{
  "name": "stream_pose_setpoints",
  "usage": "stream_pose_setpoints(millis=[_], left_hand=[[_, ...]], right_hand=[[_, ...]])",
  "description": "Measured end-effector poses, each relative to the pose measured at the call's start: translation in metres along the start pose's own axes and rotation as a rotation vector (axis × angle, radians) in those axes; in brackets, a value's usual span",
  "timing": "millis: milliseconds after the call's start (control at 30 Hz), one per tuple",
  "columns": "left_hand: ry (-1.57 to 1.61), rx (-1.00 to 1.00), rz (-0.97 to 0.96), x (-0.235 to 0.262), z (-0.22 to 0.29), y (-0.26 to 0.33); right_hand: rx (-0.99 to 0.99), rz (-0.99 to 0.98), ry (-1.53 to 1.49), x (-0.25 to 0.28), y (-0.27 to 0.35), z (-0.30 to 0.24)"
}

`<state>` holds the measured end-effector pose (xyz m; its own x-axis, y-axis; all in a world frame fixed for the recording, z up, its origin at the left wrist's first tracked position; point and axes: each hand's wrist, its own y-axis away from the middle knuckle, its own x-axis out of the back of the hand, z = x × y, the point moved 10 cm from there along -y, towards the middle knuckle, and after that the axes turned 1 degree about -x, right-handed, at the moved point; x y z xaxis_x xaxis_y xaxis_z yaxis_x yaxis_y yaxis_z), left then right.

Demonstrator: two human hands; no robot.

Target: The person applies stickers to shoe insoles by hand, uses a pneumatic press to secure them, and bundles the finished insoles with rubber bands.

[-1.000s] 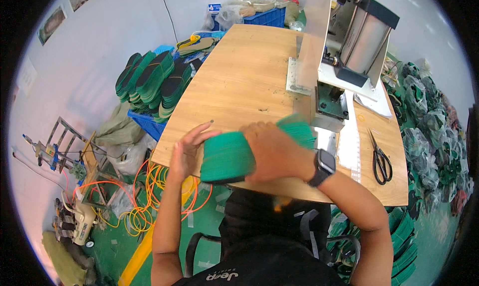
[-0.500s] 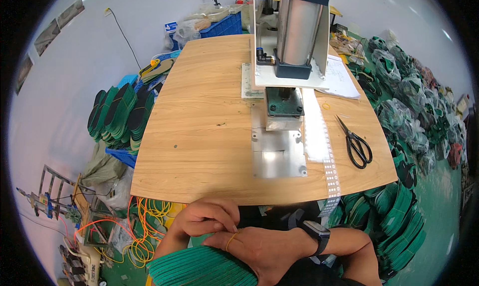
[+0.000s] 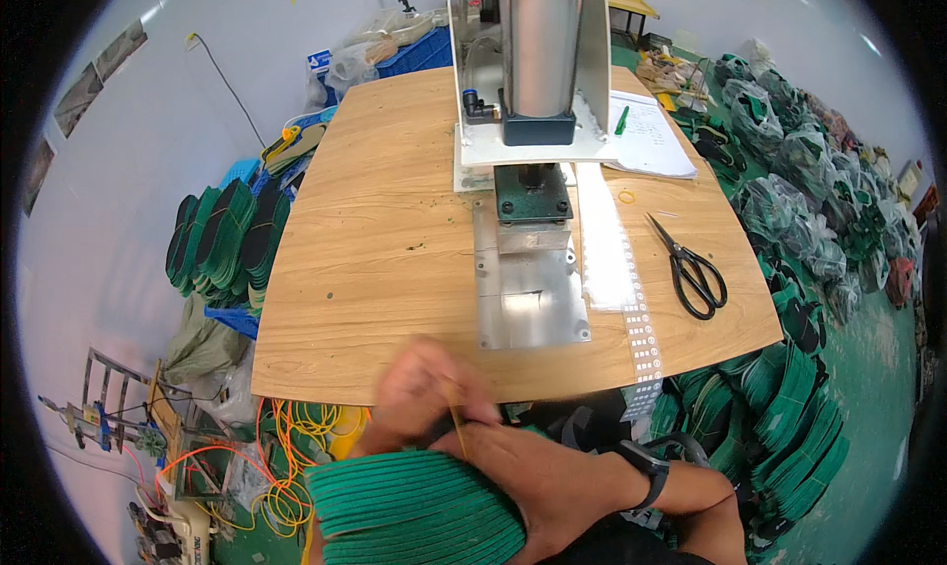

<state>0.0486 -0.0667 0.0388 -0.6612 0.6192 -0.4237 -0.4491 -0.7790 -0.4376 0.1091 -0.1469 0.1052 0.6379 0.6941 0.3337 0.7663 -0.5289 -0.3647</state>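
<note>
A thick stack of green insoles (image 3: 414, 511) stands on edge at the lower middle, in front of the table. My right hand (image 3: 538, 466), with a dark watch on its wrist, is wrapped over the right end of the stack. A thin yellow rubber band (image 3: 457, 419) stretches up from beside the right thumb to my left hand (image 3: 429, 388). Motion smears the left hand, but its fingers look closed on the band above the stack. The far part of the band and the underside of the stack are hidden.
On the wooden table (image 3: 365, 249) stands a pneumatic press (image 3: 538, 121) with a metal base plate (image 3: 533, 304). Right of it lie a label strip (image 3: 641, 353), black scissors (image 3: 695, 274) and a notepad (image 3: 656, 151). Stacked insoles (image 3: 225, 230) stand left; more insoles (image 3: 789, 427) lie right.
My left hand has lifted a little, drawing the rubber band up and away from my right hand. The insole stack shows more fully, and the whole view has shifted slightly.
</note>
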Motion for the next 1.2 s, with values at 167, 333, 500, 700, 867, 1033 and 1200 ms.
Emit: stream_pose_setpoints(millis=[167,333,500,700,867,1033,1200], left_hand=[[-0.354,0.013,-0.192,0.041,0.042,-0.043],[-0.905,0.122,-0.728,-0.031,0.009,-0.036],[-0.445,0.158,-0.152,-0.013,0.033,-0.053],[-0.608,0.166,-0.358,-0.065,0.03,-0.043],[-0.67,0.059,-0.258,-0.086,0.012,-0.054],[-0.925,-0.22,-0.526,-0.152,-0.003,-0.035],[-0.982,-0.234,-0.661,-0.176,-0.053,0.009]], right_hand=[[-0.184,0.005,0.412,0.028,0.031,0.0],[-0.416,0.186,0.432,0.064,0.067,0.002],[-0.444,0.497,0.561,0.089,0.11,-0.002],[-0.394,0.781,0.608,0.113,0.15,-0.006],[-0.58,0.883,0.66,0.117,0.185,0.023],[-0.62,1.091,0.472,0.12,0.212,0.036],[-0.198,1.334,-0.156,0.116,0.2,0.015]])
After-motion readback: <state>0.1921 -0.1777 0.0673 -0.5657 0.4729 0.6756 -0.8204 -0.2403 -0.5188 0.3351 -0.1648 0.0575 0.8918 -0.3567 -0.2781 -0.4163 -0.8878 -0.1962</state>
